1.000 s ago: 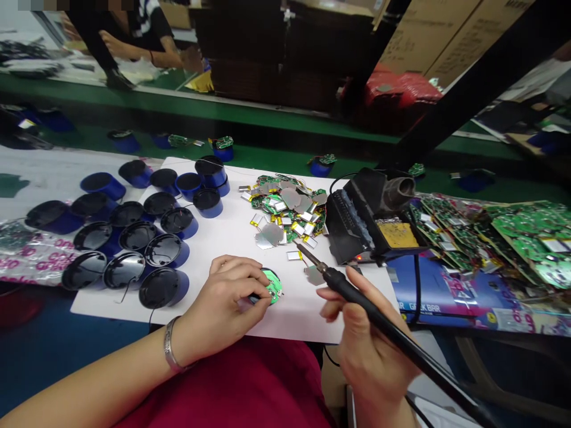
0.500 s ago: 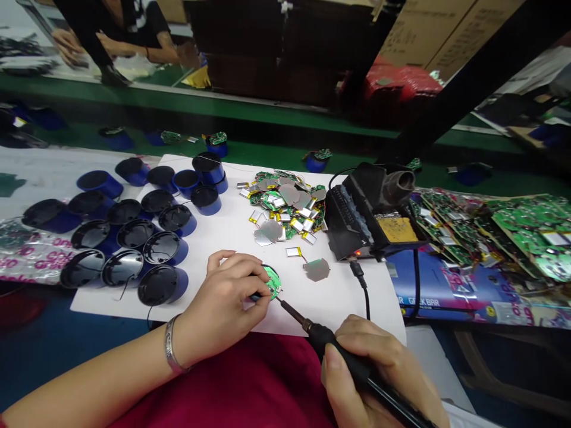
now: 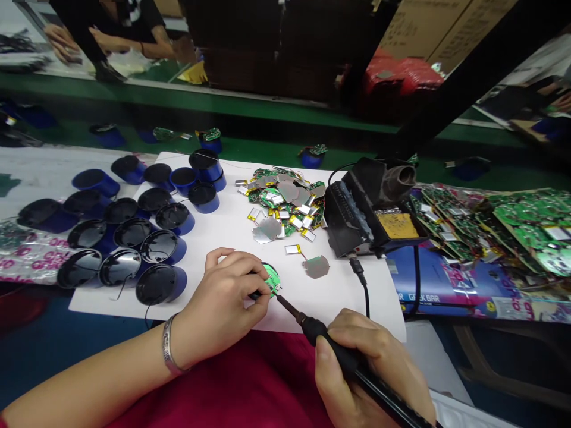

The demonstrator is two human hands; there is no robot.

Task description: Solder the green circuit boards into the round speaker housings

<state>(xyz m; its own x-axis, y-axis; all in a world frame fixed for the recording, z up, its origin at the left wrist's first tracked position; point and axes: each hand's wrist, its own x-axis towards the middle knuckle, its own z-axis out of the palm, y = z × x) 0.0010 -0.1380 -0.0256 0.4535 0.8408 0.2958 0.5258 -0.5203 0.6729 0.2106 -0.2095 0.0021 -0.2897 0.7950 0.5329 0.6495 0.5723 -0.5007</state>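
My left hand [image 3: 232, 291] is closed around a small green circuit board [image 3: 273, 278] near the front edge of the white sheet [image 3: 214, 235]. Its fingers cover the board's left side, and a dark part shows between thumb and fingers. In my right hand [image 3: 370, 362] is a black soldering iron [image 3: 317, 330], gripped like a pen. The iron's tip meets the board's lower right edge, though exact contact is too small to tell. Just beyond lies a grey-backed board [image 3: 316, 267] wired to a silver battery [image 3: 292, 249].
Left stand several blue cups with black insides [image 3: 159, 284]. A heap of boards and batteries [image 3: 285, 199] lies behind my hands. To the right is a soldering stand [image 3: 357, 208] with a yellow sponge [image 3: 396, 226], beside stacked board panels [image 3: 535, 226]. A person's arm [image 3: 134, 44] shows across the green belt [image 3: 250, 116].
The iron and my right hand have shifted slightly left and up. My left hand keeps its hold on the board. The whole view has moved a little.
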